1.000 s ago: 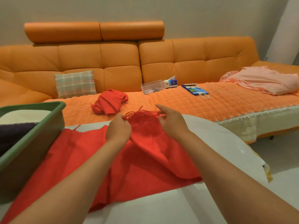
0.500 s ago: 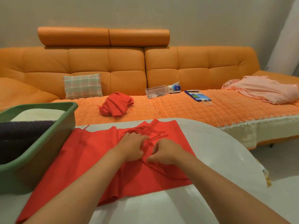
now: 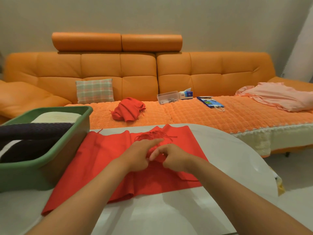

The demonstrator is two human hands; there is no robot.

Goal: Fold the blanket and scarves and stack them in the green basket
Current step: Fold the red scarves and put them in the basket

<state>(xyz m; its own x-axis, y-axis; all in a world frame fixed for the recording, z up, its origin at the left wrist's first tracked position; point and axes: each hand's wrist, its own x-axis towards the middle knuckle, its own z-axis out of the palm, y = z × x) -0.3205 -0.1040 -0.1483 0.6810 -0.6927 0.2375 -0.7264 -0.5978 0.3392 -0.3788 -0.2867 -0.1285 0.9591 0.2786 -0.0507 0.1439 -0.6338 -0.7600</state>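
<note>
A red scarf (image 3: 105, 160) lies spread on the white table (image 3: 169, 212), its fringe (image 3: 152, 135) bunched at the far edge. My left hand (image 3: 138, 154) and my right hand (image 3: 171, 157) meet at its middle, both pinching a small fold of the red cloth. The green basket (image 3: 55, 150) stands at the left of the table and holds folded dark and cream textiles. A second red scarf (image 3: 127, 111) sits crumpled on the sofa seat behind the table. A pink blanket (image 3: 277, 97) lies loose at the sofa's right end.
The orange sofa (image 3: 138, 72) runs along the wall with a plaid cushion (image 3: 94, 90), a clear plastic box (image 3: 167, 97), a tissue box (image 3: 186, 94) and a blue bag (image 3: 210, 102) on its seat. The table's curved right edge drops to the pale floor.
My hands lowered the raised end of the scarf onto the table, folding it over, then drew together at its middle. The view has tilted up slightly.
</note>
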